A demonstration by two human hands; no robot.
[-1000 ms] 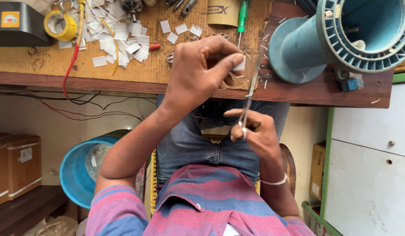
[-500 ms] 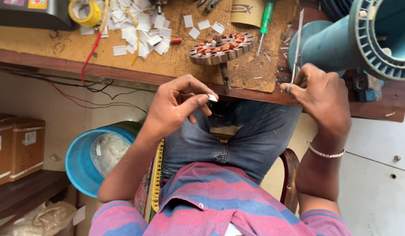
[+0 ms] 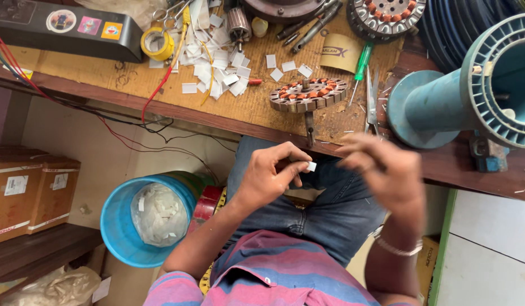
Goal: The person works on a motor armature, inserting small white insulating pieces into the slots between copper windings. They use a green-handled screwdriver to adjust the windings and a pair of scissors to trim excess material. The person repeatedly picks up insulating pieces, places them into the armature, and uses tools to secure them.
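My left hand (image 3: 269,177) is over my lap, below the bench edge, and pinches a small white paper slip (image 3: 311,166) between thumb and forefinger. My right hand (image 3: 381,170), blurred by motion, hovers just to the right of the slip with its fingers loosely spread and nothing in it; a bracelet circles its wrist. A round stator with copper windings (image 3: 309,93) lies on the wooden bench (image 3: 132,85) above my hands. Scissors (image 3: 372,101) rest on the bench to the stator's right, beside a green screwdriver (image 3: 362,61).
Cut white paper slips (image 3: 217,62) and a yellow tape roll (image 3: 157,42) lie on the bench near a black box (image 3: 64,28). A big blue spool (image 3: 472,90) fills the right. A blue bucket (image 3: 118,226) and cardboard boxes (image 3: 30,190) stand below left.
My right hand carried the scissors up, left them on the bench and came back down toward the left hand. My left hand dropped from the stator to my lap holding a paper slip.
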